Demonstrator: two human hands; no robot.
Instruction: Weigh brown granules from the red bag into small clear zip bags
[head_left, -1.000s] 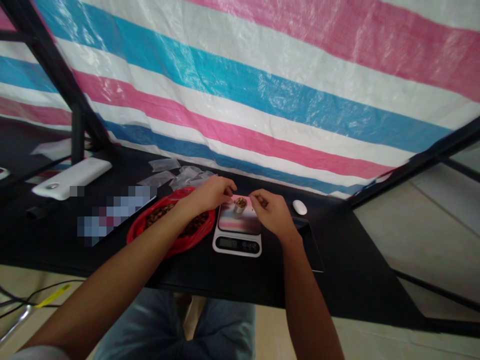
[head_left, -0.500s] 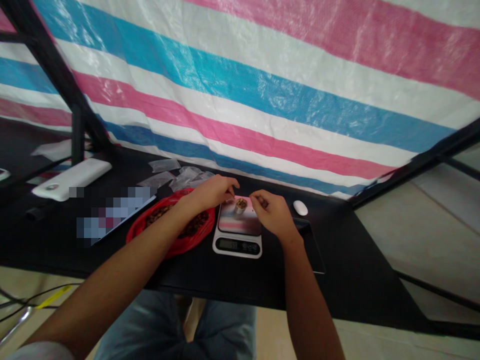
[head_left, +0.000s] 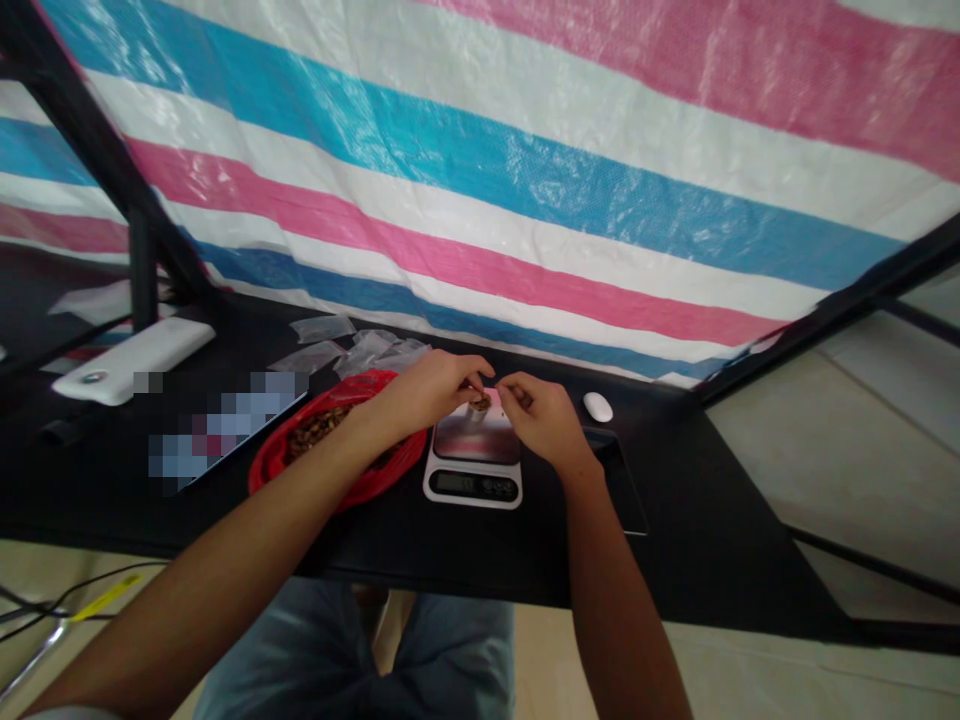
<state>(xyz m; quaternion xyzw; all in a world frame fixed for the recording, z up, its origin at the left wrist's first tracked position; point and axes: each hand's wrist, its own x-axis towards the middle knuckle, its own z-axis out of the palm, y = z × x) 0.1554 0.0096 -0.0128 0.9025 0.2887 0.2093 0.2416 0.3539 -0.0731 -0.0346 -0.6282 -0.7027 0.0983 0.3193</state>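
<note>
The small silvery, round-walled cup (head_left: 477,415) stands upright on the reflective plate of a white digital kitchen scale (head_left: 476,447), heaped to its mouth with small brown, dry-looking pieces (head_left: 480,404). It looks like thin metal, so it is probably light, stiff and rather slick, best held by opposite sides of its wall just below the rim; tilting would likely spill the loose, light pieces on top. The left hand (head_left: 442,388) is bent over the cup, fingertips at its top, though whether they pinch a piece I cannot tell. The right hand (head_left: 541,412), beside the plate's far right corner, has its fingers curled, thumb and forefinger close together; any grasp is too small to make out.
</note>
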